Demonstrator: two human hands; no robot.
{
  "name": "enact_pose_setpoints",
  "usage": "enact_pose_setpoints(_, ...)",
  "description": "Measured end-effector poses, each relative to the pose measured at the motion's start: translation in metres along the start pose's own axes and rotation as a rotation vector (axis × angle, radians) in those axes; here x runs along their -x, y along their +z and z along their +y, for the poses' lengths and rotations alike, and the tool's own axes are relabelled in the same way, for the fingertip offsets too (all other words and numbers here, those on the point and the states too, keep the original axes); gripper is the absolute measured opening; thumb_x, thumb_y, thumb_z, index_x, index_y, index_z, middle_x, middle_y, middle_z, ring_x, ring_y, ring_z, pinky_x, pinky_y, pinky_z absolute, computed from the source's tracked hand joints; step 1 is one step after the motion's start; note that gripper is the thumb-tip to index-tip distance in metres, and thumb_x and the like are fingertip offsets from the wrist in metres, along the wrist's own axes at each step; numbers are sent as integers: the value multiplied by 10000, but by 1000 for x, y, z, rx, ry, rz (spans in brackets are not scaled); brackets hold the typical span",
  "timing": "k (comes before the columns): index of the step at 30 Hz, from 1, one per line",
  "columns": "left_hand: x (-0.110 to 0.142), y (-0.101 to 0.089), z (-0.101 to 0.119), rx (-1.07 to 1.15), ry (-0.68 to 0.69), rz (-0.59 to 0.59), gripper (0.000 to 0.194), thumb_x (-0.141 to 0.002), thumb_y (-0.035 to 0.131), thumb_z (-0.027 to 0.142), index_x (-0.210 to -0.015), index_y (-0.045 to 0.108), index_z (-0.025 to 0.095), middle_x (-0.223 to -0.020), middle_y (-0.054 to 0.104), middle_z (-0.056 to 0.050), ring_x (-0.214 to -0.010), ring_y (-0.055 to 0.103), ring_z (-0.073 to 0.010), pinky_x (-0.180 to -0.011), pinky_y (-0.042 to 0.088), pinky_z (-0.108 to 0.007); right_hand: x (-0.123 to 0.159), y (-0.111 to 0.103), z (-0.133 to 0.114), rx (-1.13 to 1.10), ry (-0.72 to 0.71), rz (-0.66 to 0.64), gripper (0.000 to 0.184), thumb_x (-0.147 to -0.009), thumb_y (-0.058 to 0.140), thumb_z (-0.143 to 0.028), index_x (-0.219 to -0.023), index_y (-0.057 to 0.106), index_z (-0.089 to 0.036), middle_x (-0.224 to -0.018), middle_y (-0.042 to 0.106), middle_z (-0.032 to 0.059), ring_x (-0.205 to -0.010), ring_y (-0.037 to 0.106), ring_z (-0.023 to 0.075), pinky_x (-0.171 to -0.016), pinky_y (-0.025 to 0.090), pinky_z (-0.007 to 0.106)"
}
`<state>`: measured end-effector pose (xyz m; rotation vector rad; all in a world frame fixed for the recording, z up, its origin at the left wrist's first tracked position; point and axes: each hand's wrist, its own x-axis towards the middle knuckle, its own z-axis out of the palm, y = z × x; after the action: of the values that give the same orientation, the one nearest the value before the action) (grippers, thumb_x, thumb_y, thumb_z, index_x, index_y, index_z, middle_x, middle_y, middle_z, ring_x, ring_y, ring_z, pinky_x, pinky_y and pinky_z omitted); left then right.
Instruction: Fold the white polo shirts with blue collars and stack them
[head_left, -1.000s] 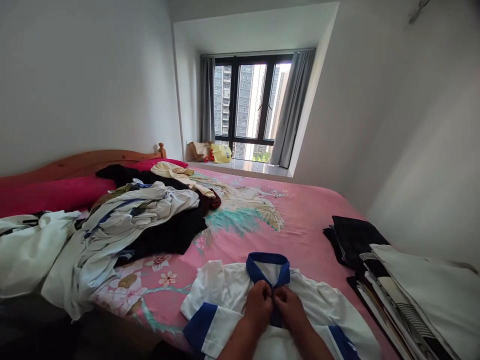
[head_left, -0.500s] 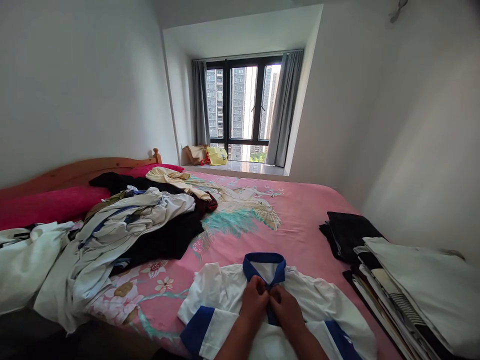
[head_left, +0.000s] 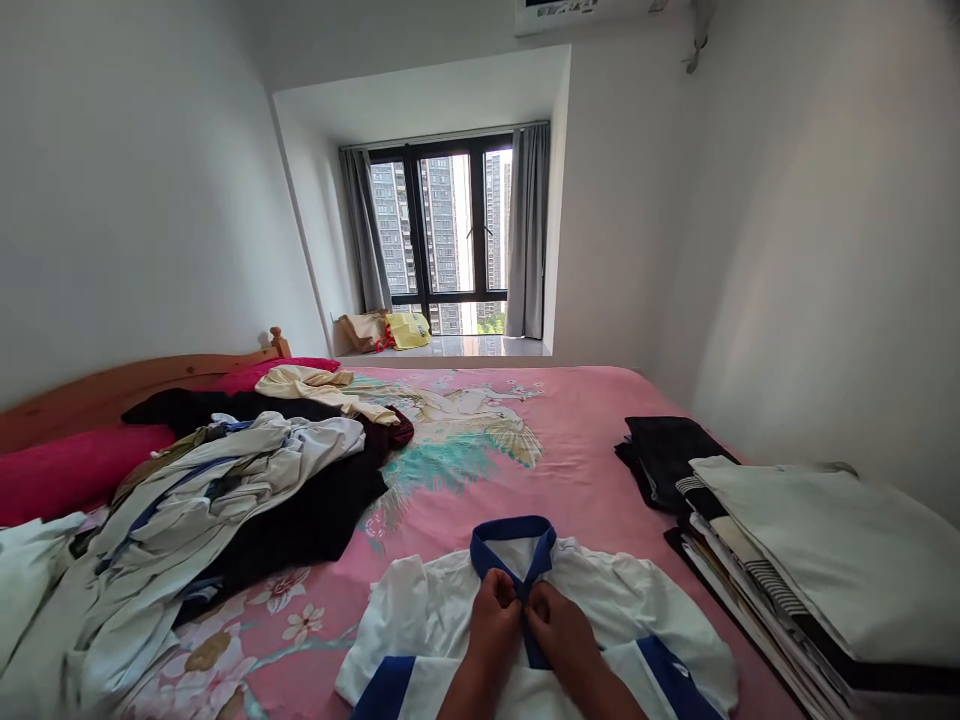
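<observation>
A white polo shirt with a blue collar, blue placket and blue sleeve bands lies spread face up on the bed in front of me. Just below the collar, my left hand pinches the shirt's front at the left of the neck opening. Close beside it, my right hand pinches the opposite edge of the same placket. Both sets of fingertips nearly meet over the blue strip. Any button between them is hidden by the fingers.
On the left is a heap of loose clothes, near red pillows and a wooden headboard. To the right stands a stack of folded clothes with folded black garments behind. The pink bedspread lies beneath.
My view has tilted up and turned slightly right, so the scene sits further left. Both hands stay pinched at the shirt's placket, with little movement against the cloth.
</observation>
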<state>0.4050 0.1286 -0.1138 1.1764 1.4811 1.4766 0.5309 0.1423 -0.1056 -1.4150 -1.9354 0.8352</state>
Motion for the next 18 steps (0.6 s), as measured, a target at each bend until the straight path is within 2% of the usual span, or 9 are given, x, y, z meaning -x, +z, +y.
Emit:
enact_pose_setpoints(4, 0, 1, 3, 5, 9, 31, 179, -543, 493, 66, -658, 446, 195, -605, 442, 56, -593, 434, -109, -602, 361, -229, -1, -1, 0, -40, -18, 1, 110, -779, 501, -289, -731, 565, -215, -649, 621, -20, -631, 574, 148, -585, 318, 233)
enact_pose_setpoints(12, -5, 0, -7, 71, -2, 2, 197, -529, 485, 63, -672, 453, 195, -598, 440, 65, -583, 427, -101, -587, 350, -220, -6, 0, 2, -84, 1, 8, 101, -747, 521, -246, -681, 586, -204, -631, 621, -21, -620, 564, 138, -574, 313, 225)
enact_pose_setpoints(18, -4, 0, 2, 105, -31, 6, 185, -520, 503, 80, -657, 451, 193, -599, 438, 65, -577, 421, -95, -580, 351, -214, 0, -2, -2, -31, -56, 53, 105, -781, 504, -243, -735, 594, -215, -677, 641, -12, -628, 565, 142, -589, 308, 230)
